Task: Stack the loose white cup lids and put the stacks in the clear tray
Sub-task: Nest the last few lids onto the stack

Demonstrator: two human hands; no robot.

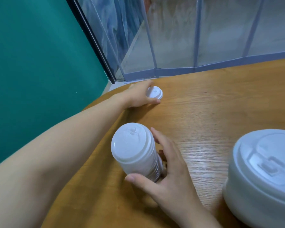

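A tall stack of white cup lids (135, 150) stands on the wooden table (204, 112) near its left edge. My right hand (168, 175) holds the stack low down, thumb in front and fingers curled behind it. Far out at the table's corner, my left hand (138, 96) grips a short stack of white lids (155, 92), with the thumb on the near side and fingers over the far side. Another big pile of white lids (262, 175) looms at the lower right, very close to the camera. No clear tray is in view.
A teal wall (39, 63) runs along the left, past the table's rounded edge. Frosted glass panels in grey frames (196, 46) stand behind the table's far edge.
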